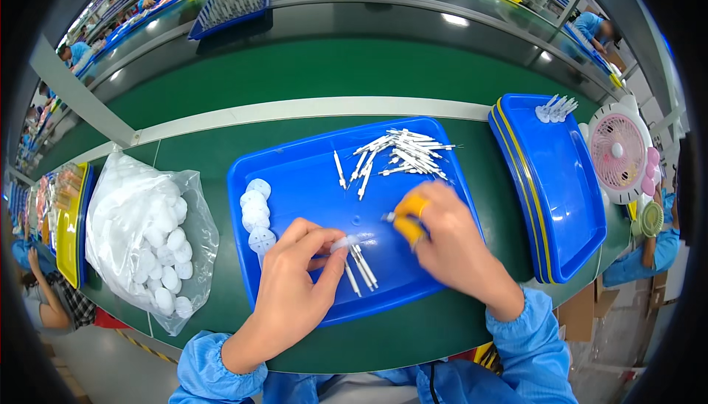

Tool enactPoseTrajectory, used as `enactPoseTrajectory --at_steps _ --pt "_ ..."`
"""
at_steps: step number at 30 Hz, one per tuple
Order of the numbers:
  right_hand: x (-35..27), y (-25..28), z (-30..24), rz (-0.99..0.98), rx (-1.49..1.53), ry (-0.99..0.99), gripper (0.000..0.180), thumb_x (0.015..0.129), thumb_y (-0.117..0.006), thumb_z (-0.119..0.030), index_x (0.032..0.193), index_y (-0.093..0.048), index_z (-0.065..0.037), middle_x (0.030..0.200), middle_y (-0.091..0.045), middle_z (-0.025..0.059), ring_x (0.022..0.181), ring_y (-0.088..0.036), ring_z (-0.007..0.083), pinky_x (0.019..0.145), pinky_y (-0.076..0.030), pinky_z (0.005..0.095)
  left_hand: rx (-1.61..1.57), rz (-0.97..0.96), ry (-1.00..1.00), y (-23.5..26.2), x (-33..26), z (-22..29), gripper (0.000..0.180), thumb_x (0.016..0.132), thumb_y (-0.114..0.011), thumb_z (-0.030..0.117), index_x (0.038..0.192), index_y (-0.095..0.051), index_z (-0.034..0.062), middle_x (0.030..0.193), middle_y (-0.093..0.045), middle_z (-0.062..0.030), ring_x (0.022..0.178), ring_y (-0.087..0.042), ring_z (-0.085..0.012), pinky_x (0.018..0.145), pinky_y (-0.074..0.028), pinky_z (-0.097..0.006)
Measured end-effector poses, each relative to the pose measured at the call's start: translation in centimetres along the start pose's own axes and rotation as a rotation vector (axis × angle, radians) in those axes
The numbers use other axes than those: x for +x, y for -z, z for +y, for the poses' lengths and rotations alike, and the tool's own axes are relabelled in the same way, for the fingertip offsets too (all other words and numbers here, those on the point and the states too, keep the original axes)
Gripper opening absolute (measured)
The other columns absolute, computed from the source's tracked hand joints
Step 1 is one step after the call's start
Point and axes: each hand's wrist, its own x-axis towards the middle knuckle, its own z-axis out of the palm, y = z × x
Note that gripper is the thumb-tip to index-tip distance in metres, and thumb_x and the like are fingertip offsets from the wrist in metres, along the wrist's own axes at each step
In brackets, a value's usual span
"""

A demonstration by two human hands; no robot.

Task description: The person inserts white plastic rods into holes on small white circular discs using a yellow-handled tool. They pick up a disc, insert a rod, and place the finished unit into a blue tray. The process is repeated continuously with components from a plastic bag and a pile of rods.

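Note:
My left hand [295, 275] pinches a translucent white plastic disc [346, 242] edge-on over the blue tray [237, 183]. Several thin white sticks [362, 270] hang from the disc toward me. In my right hand [459, 240] is a yellow-handled pair of pliers [408, 220], its metal tip pointing left, a short way from the disc. The fingers partly hide the tool. At the tray's far right lies a loose pile of white sticks with fine wire ends [413, 152]. A row of overlapping white discs [256, 211] rests along the tray's left side.
Left of the tray, a clear plastic bag [133, 205] spills more white discs. At right stands a stack of blue and yellow trays [557, 205], with discs bearing sticks [557, 109] in the top one. Beside it is a pink-and-white fan [618, 150]. Co-workers sit farther off.

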Motion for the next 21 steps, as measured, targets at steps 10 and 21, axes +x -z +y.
enactPoseTrajectory --at_steps 10,21 --pt "-1.4 0.1 -3.4 -0.146 0.298 -0.004 0.046 0.074 -0.072 0.011 0.12 -0.076 0.005 0.097 -0.067 0.0162 0.085 -0.061 0.0329 0.075 -0.049 0.0421 -0.08 -0.035 -0.002 -0.3 0.1 -0.2 0.012 0.092 -0.072 -0.006 0.104 -0.07 -0.0048 0.102 -0.068 -0.0091 0.095 -0.072 -0.0157 0.082 -0.068 -0.035" --pt "-1.7 0.0 -2.5 -0.212 0.158 0.006 0.031 0.064 -0.073 0.007 0.095 -0.073 0.012 0.099 -0.062 0.0163 0.093 -0.058 0.0331 0.081 -0.048 0.0438 -0.06 -0.011 0.032 -0.4 -0.1 -0.1 0.016 0.091 -0.075 -0.003 0.105 -0.069 -0.0051 0.098 -0.069 -0.0133 0.09 -0.075 -0.0217 0.08 -0.068 -0.036"
